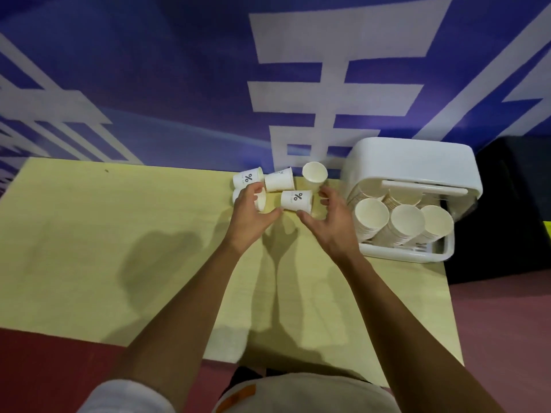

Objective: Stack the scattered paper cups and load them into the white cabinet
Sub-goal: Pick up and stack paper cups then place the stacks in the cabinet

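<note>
Between the two hands, near the table's (119, 234) far edge, the logo cup (295, 200) lies on its side. Its long axis runs left to right, and its wider end seems to face the right hand (334, 222). That hand is spread, thumb just below the cup and fingers just past its right end, holding nothing; whether it touches the cup I cannot tell. It is the nearer hand, so the pick-up probably falls to it.

The left hand (253, 214) has its fingers curled over a held cup (261, 201), also on its side and mostly hidden.

Three loose cups (278, 180) lie close behind, against the blue wall (149, 70).

The cabinet (417, 162) stands open at the right end of the table, beside the right hand, with stacks (372, 214) already inside. The red floor (44, 368) shows below.
</note>
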